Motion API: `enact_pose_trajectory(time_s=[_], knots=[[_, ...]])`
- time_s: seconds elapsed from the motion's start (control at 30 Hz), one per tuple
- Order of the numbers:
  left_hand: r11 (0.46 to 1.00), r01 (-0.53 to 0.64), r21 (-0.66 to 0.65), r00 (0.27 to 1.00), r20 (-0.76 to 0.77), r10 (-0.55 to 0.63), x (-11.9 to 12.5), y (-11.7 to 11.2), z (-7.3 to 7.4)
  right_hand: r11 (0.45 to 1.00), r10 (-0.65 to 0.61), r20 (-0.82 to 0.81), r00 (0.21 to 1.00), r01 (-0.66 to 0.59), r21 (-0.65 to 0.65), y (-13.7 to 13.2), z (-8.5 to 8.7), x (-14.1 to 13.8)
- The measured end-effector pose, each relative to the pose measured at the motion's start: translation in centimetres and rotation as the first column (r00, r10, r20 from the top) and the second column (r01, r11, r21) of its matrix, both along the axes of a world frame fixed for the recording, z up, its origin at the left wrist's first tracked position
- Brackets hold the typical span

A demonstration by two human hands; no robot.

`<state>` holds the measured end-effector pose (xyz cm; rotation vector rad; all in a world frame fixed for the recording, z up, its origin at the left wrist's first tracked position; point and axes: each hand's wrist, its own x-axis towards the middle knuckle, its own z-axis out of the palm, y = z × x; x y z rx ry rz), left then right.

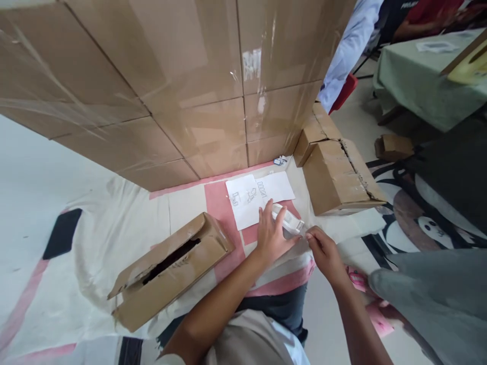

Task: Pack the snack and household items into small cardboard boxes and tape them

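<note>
Between the fingers and thumb of my left hand is a white, elongated plastic device with a small dark slot at its near end. I cannot tell its exact kind. My right hand is closed in a pinch just beside that end; whatever sits between its fingertips is too small to make out. Beyond my left hand, white paper sheets with line drawings lie on the pink and white striped cloth.
A stack of taped cardboard boxes rises at the back. An opened carton lies on the left, and more torn cartons stand on the right. A dark phone-like slab rests far left. People are near a green-covered table.
</note>
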<state>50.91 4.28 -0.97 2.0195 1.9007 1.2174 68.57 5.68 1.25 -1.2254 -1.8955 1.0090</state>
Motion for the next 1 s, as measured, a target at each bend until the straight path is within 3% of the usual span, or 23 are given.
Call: enact_pose_trajectory(time_s=[0.13, 0.23, 0.3, 0.4, 0.53, 0.6, 0.67, 0.73, 0.8, 0.9, 1.0], knots=[[0.978, 0.045, 0.206, 0.971, 0.223, -0.091, -1.2, -3.8, 5.2, 0.997, 0.038, -0.261, 0.965, -0.053, -0.05, -3.3, 3.7, -1.7], [0.981, 0.124, 0.152, 0.868, 0.462, -0.182, -3.2, -7.4, 9.3, 0.98, 0.186, -0.303, 0.935, -0.201, -0.017, -5.5, 6.6, -3.8], [0.985, 0.158, 0.073, 0.794, 0.584, -0.17, -4.6, -9.6, 11.0, 0.943, 0.323, -0.262, 0.909, -0.333, 0.007, -6.4, 8.0, -5.7], [0.998, 0.042, 0.046, 0.769, 0.636, -0.062, -6.5, -12.3, 11.8, 0.864, 0.496, -0.187, 0.848, -0.504, 0.003, -7.3, 9.2, -8.8], [0.963, -0.211, 0.169, 0.866, 0.489, 0.104, -8.4, -15.2, 11.7, 0.783, 0.616, -0.117, 0.779, -0.621, -0.016, -7.9, 9.4, -12.6], [0.91, -0.292, 0.294, 0.915, 0.362, 0.176, -9.2, -16.9, 12.0, 0.84, 0.543, -0.002, 0.84, -0.543, 0.01, -7.7, 9.1, -13.8], [0.849, -0.337, 0.407, 0.93, 0.282, 0.234, -10.3, -18.8, 12.5, 0.924, 0.354, 0.131, 0.926, -0.368, 0.107, -7.2, 8.7, -14.5], [0.815, -0.37, 0.446, 0.923, 0.277, 0.268, -11.7, -20.6, 13.3, 0.945, 0.164, 0.181, 0.97, -0.207, 0.253, -6.3, 8.6, -14.9], [0.824, -0.394, 0.407, 0.907, 0.318, 0.277, -13.4, -21.6, 14.1, 0.902, 0.13, 0.159, 0.979, -0.183, 0.391, -5.3, 8.8, -15.5], [0.899, -0.372, 0.232, 0.887, 0.374, 0.271, -16.2, -21.6, 15.1, 0.773, 0.316, 0.185, 0.931, -0.365, 0.519, -4.1, 9.2, -17.2], [0.969, -0.248, -0.007, 0.924, 0.301, 0.238, -18.4, -20.4, 15.7, 0.693, 0.49, 0.281, 0.825, -0.564, 0.449, -3.4, 8.8, -19.3]])
